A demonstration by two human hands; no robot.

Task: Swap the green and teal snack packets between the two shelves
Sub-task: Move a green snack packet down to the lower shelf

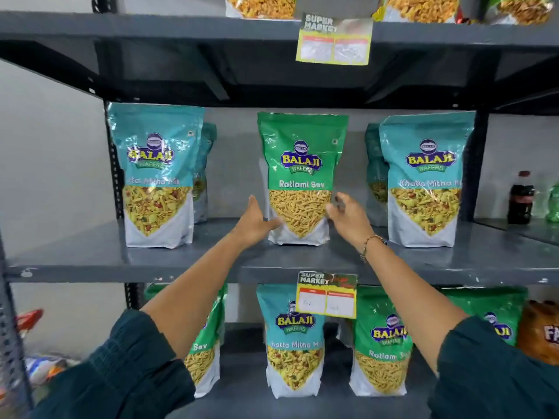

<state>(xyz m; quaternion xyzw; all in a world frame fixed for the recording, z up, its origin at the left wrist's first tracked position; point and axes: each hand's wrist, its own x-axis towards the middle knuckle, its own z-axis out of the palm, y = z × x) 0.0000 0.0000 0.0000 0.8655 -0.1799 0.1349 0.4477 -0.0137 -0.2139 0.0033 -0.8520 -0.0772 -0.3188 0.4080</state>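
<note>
A green Ratlami Sev packet (301,164) stands upright in the middle of the middle shelf (90,255). My left hand (257,220) lies flat against its lower left side, fingers apart. My right hand (348,214) hovers at its lower right side, fingers spread; contact is unclear. Teal Khatta Mitha packets stand to the left (155,173) and right (425,176) on the same shelf, each with another teal packet behind. On the lower shelf a teal packet (295,343) stands in the centre between green packets, one at the left (205,358) and one at the right (382,352).
Yellow price tags hang on the shelf edges (326,294) (334,40). A dark soda bottle (521,198) stands on the neighbouring shelf at the right. Snack bags fill the top shelf (263,6). An orange bag (541,331) sits at the far right below.
</note>
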